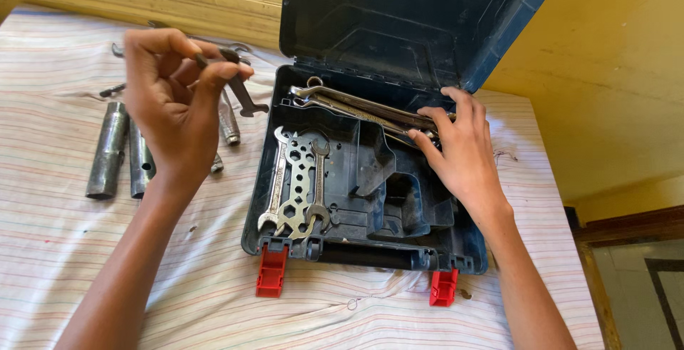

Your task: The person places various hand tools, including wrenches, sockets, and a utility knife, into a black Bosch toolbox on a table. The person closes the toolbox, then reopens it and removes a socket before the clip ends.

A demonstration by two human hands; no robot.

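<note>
Left hand: the left hand [174,100] is raised above the table's left half, fingers pinched together on a small dark open-end spanner [239,86], whose forked end hangs toward the case.
Right hand: the right hand [459,147] lies inside the case at its right side, fingers spread flat and fingertips [420,136] touching the long spanners; it grips nothing.
Tool case: one dark blue moulded tool case [399,200] stands open near the table's front edge, its lid [399,15] upright at the back.
Latches: two red latches [271,271] hang open off the case's front wall, one near each front corner.
Long spanners: a bundle of long steel spanners [356,106] lies slantwise along the back of the tray; there seem to be three, though they overlap too closely to be sure.
Flat tools: in the tray's left compartment lie one open-end spanner [276,182], one flat multi-hole wrench [299,179] and one more spanner [318,186], side by side and touching.
Tube sockets: two grey tube sockets [108,152] lie side by side near the table's left edge, with a third, smaller one [228,123] just beside the case.
Table: the table carries a white cloth with thin coloured stripes [71,264].
</note>
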